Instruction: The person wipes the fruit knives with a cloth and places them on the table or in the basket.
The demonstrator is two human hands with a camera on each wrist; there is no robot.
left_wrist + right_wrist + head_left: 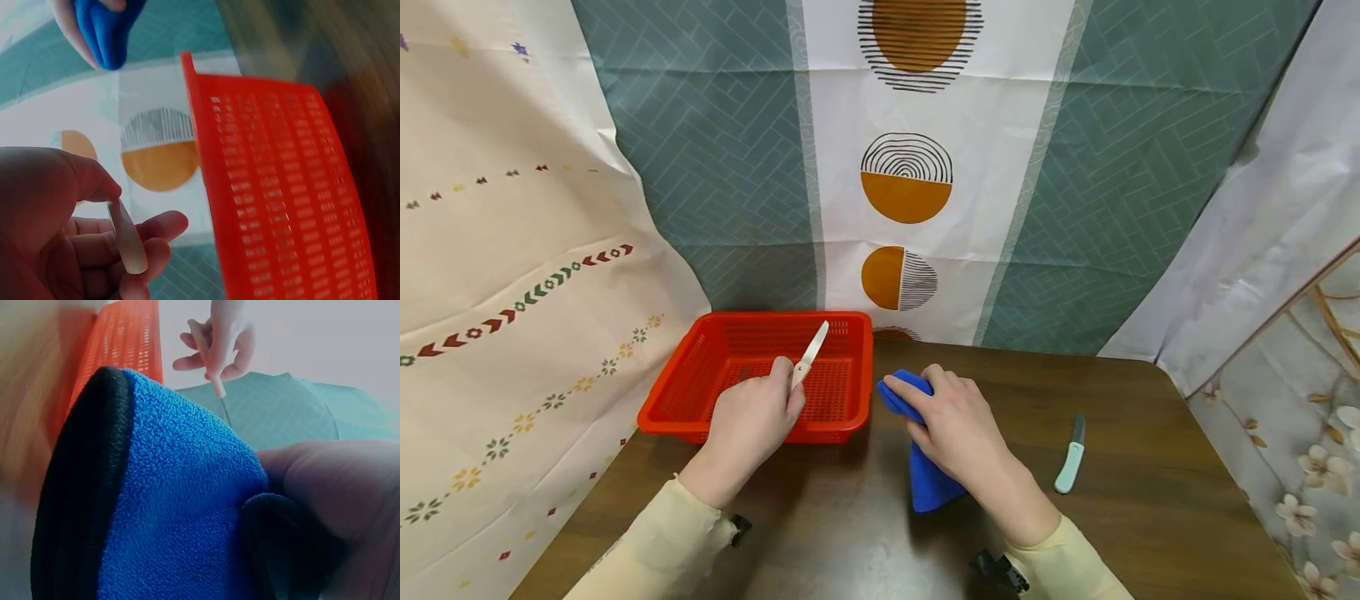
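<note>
My left hand (752,414) pinches the pale handle of a small knife (813,343) between thumb and fingers. Its blade points up and away, over the right part of the red basket (658,414). In the left wrist view the cream handle (128,240) shows between the thumb and fingertips. To the right, my right hand (953,417) grips a blue cloth (931,483), bunched at the fingers, with a length hanging below the hand. Close up in the right wrist view, the cloth (175,481) looks like terry with a dark edge.
A second knife with a mint-green handle (1069,468) lies on the brown wooden table (1150,500), right of the right hand. Behind the table hangs a patterned curtain (737,167). Cream cloth (512,250) hangs along the left side.
</note>
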